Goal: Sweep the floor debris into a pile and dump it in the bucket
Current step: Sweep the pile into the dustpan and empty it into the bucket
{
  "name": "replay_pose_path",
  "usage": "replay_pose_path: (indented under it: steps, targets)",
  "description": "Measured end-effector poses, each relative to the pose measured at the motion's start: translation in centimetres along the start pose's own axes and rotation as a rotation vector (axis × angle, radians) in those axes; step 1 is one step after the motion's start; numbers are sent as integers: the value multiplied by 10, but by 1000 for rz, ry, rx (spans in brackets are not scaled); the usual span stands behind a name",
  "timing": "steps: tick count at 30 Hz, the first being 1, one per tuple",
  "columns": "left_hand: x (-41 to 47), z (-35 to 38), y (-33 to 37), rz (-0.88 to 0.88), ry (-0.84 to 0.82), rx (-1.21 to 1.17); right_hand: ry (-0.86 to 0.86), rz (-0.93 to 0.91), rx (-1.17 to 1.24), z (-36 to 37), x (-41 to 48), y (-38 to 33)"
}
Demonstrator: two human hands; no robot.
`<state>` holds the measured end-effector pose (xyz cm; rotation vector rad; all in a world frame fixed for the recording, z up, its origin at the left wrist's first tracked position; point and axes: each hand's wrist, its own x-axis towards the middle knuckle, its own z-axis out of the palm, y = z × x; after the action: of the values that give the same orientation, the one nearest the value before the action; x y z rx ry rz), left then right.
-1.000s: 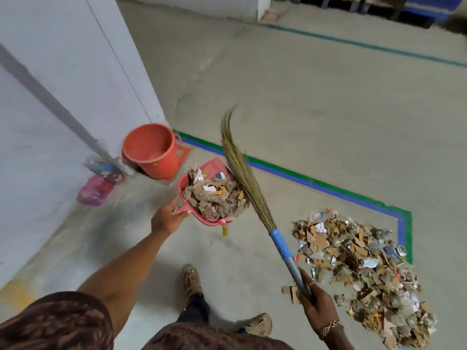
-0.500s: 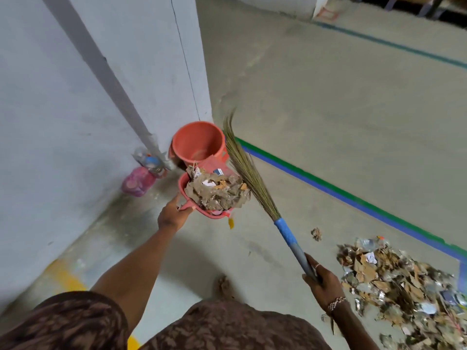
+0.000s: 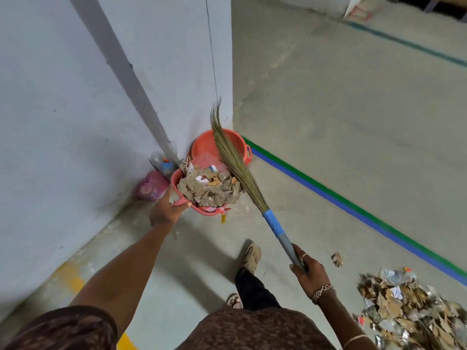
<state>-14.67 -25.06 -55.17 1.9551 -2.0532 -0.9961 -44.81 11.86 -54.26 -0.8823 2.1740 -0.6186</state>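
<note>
Currently, a dustpan (image 3: 177, 178) heaped with debris (image 3: 209, 190) is held by the left hand (image 3: 166, 210) just in front of the orange bucket (image 3: 204, 147). A broom (image 3: 236, 165) is gripped at its handle by the right hand (image 3: 307, 271), its bristles raised across the bucket's rim. A larger debris pile (image 3: 404, 306) is seen on the floor (image 3: 353, 122), well apart from the bucket.

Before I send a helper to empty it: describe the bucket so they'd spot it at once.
Find the white pillar. At its corner's foot, where the green floor stripe starts, stands the bucket: round, orange, open-topped, unlike the pink bag nearby.
</note>
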Motion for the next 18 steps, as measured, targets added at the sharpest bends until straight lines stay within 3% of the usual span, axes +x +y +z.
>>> replay_pose_path:
  steps: [7,18]
  targets:
    - [55,-5,28,-18,25,25,-39,66,72,9,81,-19]
    - [189,5,73,-36,-23,-121,-83,85,138,3,215,-78]
